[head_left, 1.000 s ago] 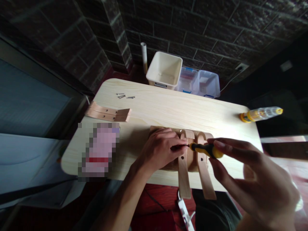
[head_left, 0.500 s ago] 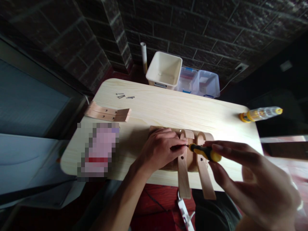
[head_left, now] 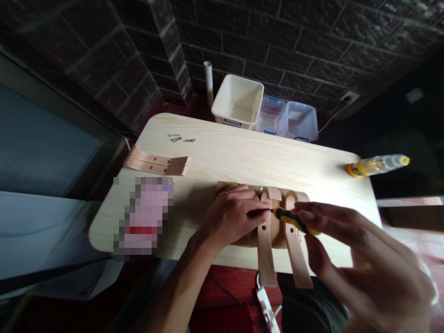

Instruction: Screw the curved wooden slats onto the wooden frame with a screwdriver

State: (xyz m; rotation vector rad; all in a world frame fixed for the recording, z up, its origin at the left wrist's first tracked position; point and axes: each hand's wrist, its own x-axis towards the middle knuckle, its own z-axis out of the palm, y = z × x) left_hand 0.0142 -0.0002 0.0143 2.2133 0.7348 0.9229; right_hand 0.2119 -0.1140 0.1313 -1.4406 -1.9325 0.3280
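Observation:
A yellow and black screwdriver [head_left: 294, 219] lies almost level in the fingers of my right hand [head_left: 367, 259], its tip pointing left. That tip meets the fingertips of my left hand [head_left: 234, 215], which are pinched at the left curved wooden strip [head_left: 266, 254]; what they pinch is too small to make out. A second curved strip [head_left: 298, 259] stands to the right under the screwdriver. Both strips rest against a brown wooden piece [head_left: 277, 233], partly hidden by my left hand, and their lower ends stick out past the table's near edge.
On the pale table [head_left: 243, 157] are several screws [head_left: 178, 138], two more curved strips [head_left: 157, 163], a blurred pink item [head_left: 147, 215] and a clear tube with yellow ends [head_left: 378, 165]. Beyond the table stand a cream bin [head_left: 239, 99] and clear boxes [head_left: 301, 120].
The fingers of my right hand have shifted slightly around the screwdriver handle. My left hand keeps its pinch at the left strip.

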